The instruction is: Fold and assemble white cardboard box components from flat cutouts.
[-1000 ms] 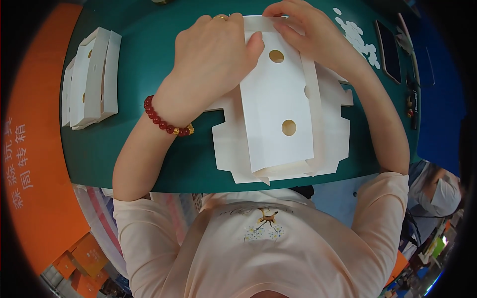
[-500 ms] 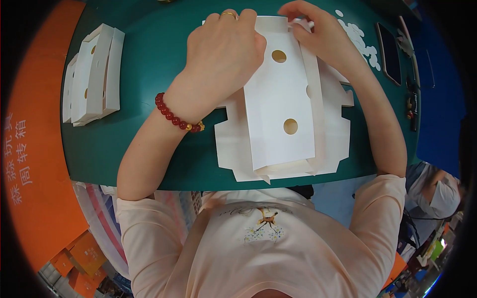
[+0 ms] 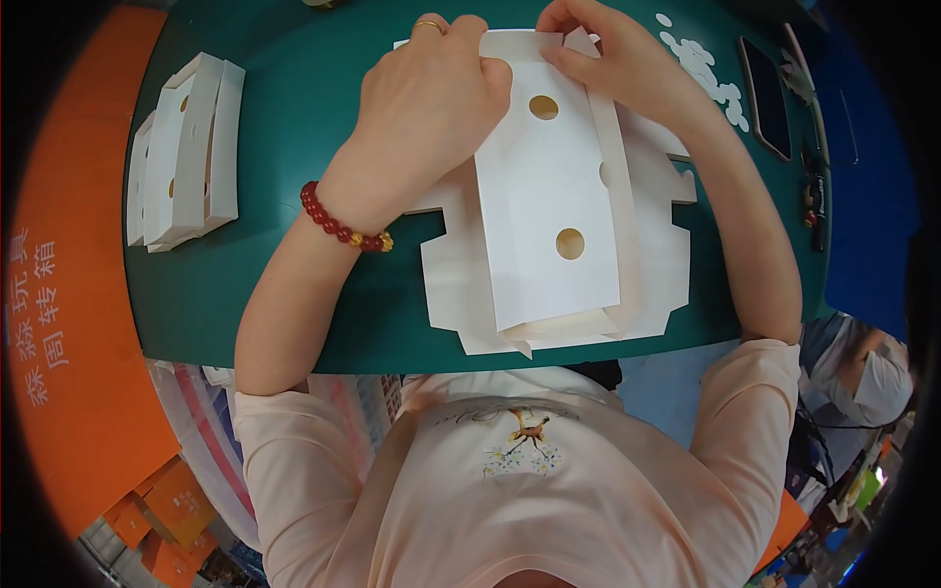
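A long white cardboard box [image 3: 534, 186] with round cut-out holes lies lengthwise before me, partly folded. Beneath it, flat white card blanks [image 3: 652, 260] with notched edges spread out on both sides. My left hand [image 3: 431, 93] is closed on the box's far left edge, its fingertips hidden behind the card. At the far right corner, my right hand [image 3: 613, 59] pinches a small end flap [image 3: 580, 41] between thumb and fingers. The box's near end is unfolded, with a pointed flap sticking out toward me.
Several folded white boxes [image 3: 196, 147] stand together at the left on the green table [image 3: 284, 118]. White cut-out discs [image 3: 696, 64] lie scattered at the far right, beside a phone [image 3: 765, 98] and a dark pen [image 3: 817, 211]. An orange crate [image 3: 78, 245] borders the table's left side.
My left hand has shifted slightly left along the far edge. The right hand has moved slightly left, and the small end flap now shows upright at its fingers. The box has tilted only a little.
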### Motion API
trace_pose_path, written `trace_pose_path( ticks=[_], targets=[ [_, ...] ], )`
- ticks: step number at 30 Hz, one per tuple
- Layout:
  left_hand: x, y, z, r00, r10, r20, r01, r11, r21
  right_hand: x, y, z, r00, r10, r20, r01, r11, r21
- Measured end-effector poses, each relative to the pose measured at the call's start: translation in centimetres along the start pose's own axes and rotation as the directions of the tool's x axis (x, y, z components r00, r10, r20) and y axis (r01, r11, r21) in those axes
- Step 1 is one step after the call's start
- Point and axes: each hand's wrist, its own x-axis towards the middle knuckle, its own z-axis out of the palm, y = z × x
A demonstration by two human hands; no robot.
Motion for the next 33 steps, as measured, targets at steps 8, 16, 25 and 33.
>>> trace_pose_path(
  ticks=[8,16,25,33],
  targets=[
    [1.8,-0.4,0.4,0.998,-0.058,0.017,0.06,0.95,-0.307,2.4,-2.1,-2.6,0.931,-0.052,0.363,0.188,0.916,-0.353],
    [1.1,1.4,-0.9,0.969,-0.022,-0.248,-0.049,0.959,-0.279,2.1,1.2,-1.3,0.913,-0.317,0.256,0.363,0.919,-0.156],
    [1.2,-0.3,0.0,0.988,0.149,-0.051,-0.157,0.956,-0.246,-2.2,4.5,2.6,0.826,-0.522,-0.21,0.5,0.853,-0.151],
    [1.2,-0.5,0.1,0.964,0.26,-0.056,-0.266,0.945,-0.19,-4.1,5.6,1.1,0.986,-0.01,-0.165,0.042,0.981,0.187]
  ],
)
